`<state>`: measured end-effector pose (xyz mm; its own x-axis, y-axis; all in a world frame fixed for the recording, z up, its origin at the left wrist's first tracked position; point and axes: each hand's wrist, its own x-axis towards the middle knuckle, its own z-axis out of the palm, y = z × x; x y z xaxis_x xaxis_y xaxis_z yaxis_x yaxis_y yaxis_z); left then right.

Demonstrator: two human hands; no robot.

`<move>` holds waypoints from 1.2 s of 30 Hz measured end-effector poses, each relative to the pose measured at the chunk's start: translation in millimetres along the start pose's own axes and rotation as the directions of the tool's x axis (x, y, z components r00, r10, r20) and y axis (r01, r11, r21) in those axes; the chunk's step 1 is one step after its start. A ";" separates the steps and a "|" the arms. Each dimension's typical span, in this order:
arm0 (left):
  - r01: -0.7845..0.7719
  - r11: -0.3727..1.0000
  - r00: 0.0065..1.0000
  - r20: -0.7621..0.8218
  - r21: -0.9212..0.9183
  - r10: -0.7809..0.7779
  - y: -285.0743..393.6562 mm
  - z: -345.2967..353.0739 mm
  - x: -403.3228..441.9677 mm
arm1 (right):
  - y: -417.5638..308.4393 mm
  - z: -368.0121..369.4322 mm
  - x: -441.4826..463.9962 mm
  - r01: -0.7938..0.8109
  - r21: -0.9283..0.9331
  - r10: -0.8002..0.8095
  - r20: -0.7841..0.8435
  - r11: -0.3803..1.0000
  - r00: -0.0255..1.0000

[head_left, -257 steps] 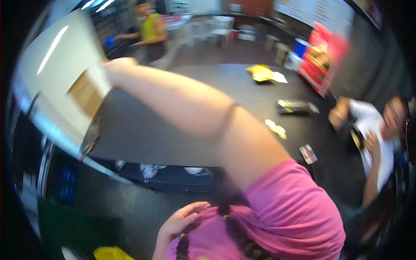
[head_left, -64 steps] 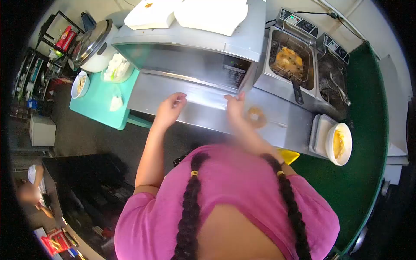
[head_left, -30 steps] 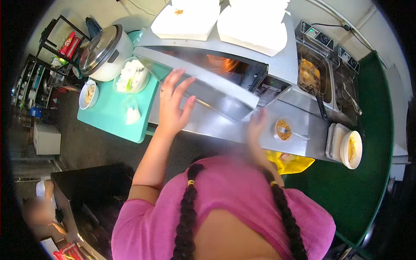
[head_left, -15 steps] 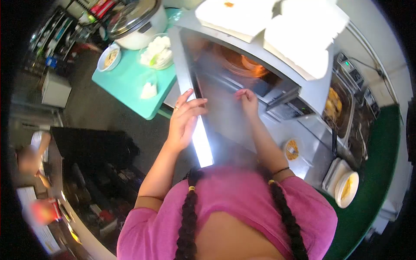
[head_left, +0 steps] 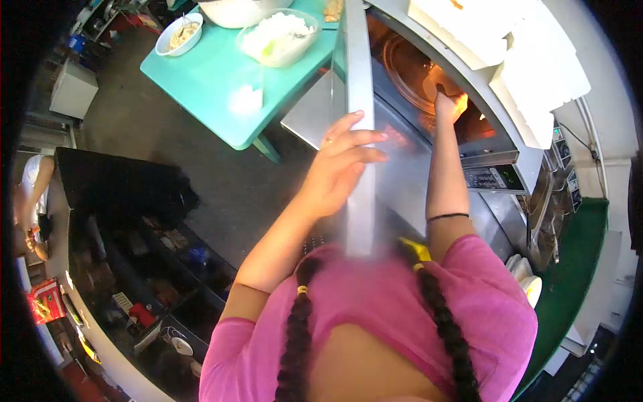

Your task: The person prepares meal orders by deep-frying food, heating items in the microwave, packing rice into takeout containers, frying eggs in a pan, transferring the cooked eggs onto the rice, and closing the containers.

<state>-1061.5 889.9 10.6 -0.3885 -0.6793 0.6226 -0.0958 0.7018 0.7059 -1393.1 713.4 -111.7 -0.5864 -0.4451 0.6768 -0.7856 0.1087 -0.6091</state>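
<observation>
My left hand [head_left: 341, 164] holds the edge of the open microwave door [head_left: 360, 74], its fingers laid across the edge. My right hand [head_left: 450, 107] reaches inside the lit microwave [head_left: 495, 141]. Its fingers close on the rim of a small round container [head_left: 439, 82], which looks orange under the light. That container stands on the glass turntable [head_left: 402, 74]; what is in it cannot be made out.
White foam boxes [head_left: 536, 60] lie on top of the microwave. To the left, a turquoise table [head_left: 194, 80] carries a bowl of food [head_left: 179, 35] and a clear bowl of white pieces [head_left: 278, 37]. A dark shelf unit [head_left: 127, 194] and another person [head_left: 35, 194] are farther left.
My right hand has gone from in front of the microwave into it, to the container. The view has shifted, and the door is still held by my left hand.
</observation>
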 end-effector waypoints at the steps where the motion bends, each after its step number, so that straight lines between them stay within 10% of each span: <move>1: -0.005 1.000 1.000 0.005 -0.023 0.005 -0.6 -4.9 -1.5 | -8.5 -0.1 -4.1 0.009 -0.072 -0.008 0.014 0.997 1.000; 7: -0.033 0.999 0.996 0.085 -0.017 0.034 -9.7 -27.6 -2.4 | -79.5 1.7 -5.9 0.005 -0.175 0.035 0.224 0.984 0.974; 8: -0.027 0.999 0.996 0.090 -0.019 0.028 -9.6 -29.8 -2.5 | -88.7 9.1 -5.1 -0.318 -0.023 0.310 0.300 0.948 0.902; 9: -0.019 1.000 0.995 0.094 -0.018 0.021 -9.1 -31.8 -2.8 | -89.5 17.7 -5.4 -0.316 -0.028 0.309 0.299 0.948 0.903; 11: -0.002 1.000 0.994 0.109 -0.019 0.004 -8.0 -35.5 -3.0 | -94.7 33.2 -7.7 0.233 -0.092 -0.221 0.122 0.968 0.967; 16: -0.013 1.000 0.996 0.092 -0.015 0.015 -12.1 -36.9 -2.4 | -30.0 94.1 32.3 0.327 -0.128 -0.335 -0.051 0.936 0.941; 21: 0.003 1.000 0.993 0.118 -0.016 -0.001 -14.2 -34.5 -3.9 | 34.5 103.7 73.9 -0.055 0.179 0.056 0.001 0.982 0.998; 26: 0.015 1.000 0.990 0.142 0.022 -0.018 -11.9 -28.0 -1.7 | 98.6 135.5 92.3 -0.449 0.699 0.300 0.335 0.557 0.893; 36: -0.030 0.997 0.983 0.185 0.067 0.017 -7.8 -18.9 6.8 | 86.3 55.9 1.8 -0.740 0.666 0.447 0.636 0.093 0.629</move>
<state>-1046.0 875.8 15.7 -0.5531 -0.6160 0.5610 -0.1453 0.7343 0.6630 -1450.9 672.2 -186.2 -0.5941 -0.7968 -0.1098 0.4925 -0.2525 -0.8329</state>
